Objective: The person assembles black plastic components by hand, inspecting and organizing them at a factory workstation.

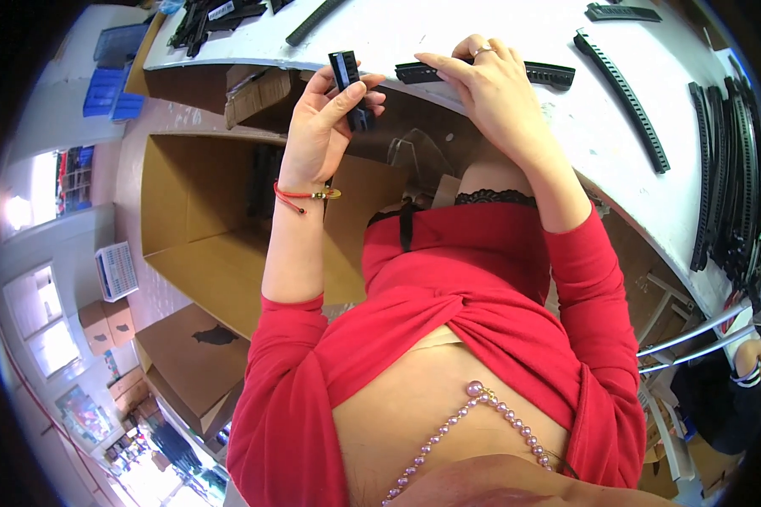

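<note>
My left hand [330,110] is raised off the table's front edge, its thumb and fingers closed round a short black plastic piece [345,69] with a pale strip on its face. The lower end of that piece looks blurred. My right hand [503,93] bends over a black slotted plastic strip [550,74] lying along the white table's [482,19] edge. Its fingers are curled onto the strip, and the hand covers the middle of it; both ends show. A ring is on one finger.
Another slotted strip [621,101] lies to the right, beside a thick stack of long strips [723,177]. A short strip [623,13] and a pile of black pieces [216,24] sit farther back. Below the table's left part stands an open cardboard box [203,270]. A person [723,406] is at lower right.
</note>
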The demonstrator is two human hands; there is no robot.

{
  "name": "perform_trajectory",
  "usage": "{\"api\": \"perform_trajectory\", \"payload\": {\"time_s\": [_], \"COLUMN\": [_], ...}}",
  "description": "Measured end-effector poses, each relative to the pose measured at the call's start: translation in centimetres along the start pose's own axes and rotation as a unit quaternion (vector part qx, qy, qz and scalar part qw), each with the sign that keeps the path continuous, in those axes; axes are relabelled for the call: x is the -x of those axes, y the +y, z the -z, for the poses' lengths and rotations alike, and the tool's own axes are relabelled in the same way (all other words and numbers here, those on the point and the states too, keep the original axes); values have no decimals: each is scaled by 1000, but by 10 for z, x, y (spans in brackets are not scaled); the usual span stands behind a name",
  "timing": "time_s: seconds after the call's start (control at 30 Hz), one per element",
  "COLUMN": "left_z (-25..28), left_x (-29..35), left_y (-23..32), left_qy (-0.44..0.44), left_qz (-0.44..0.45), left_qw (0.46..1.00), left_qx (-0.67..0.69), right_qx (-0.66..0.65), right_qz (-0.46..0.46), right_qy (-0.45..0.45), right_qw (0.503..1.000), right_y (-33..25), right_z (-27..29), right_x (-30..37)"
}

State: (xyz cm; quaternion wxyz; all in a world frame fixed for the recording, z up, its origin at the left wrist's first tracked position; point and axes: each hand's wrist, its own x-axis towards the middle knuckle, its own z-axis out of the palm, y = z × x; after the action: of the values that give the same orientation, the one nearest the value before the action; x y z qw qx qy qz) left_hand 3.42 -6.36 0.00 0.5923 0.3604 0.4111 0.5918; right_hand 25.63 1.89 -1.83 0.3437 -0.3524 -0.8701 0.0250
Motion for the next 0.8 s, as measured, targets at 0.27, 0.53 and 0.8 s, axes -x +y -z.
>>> {"api": "perform_trajectory", "payload": {"time_s": [0.27, 0.53, 0.8], "left_z": [8, 1, 15], "left_x": [-1, 6, 2], "left_y": [2, 2, -8], "left_qy": [-16, 12, 15], "left_qz": [-26, -54, -66], "left_qw": [996, 967, 955], "left_qx": [-86, -247, -289], "right_qx": [-47, -65, -68], "right_qz": [-6, 4, -7], "right_qy": [-25, -43, -54], "right_qw": [999, 997, 996], "right_y": [4, 2, 1], "right_z": [6, 5, 8], "right_x": [0, -1, 1]}}
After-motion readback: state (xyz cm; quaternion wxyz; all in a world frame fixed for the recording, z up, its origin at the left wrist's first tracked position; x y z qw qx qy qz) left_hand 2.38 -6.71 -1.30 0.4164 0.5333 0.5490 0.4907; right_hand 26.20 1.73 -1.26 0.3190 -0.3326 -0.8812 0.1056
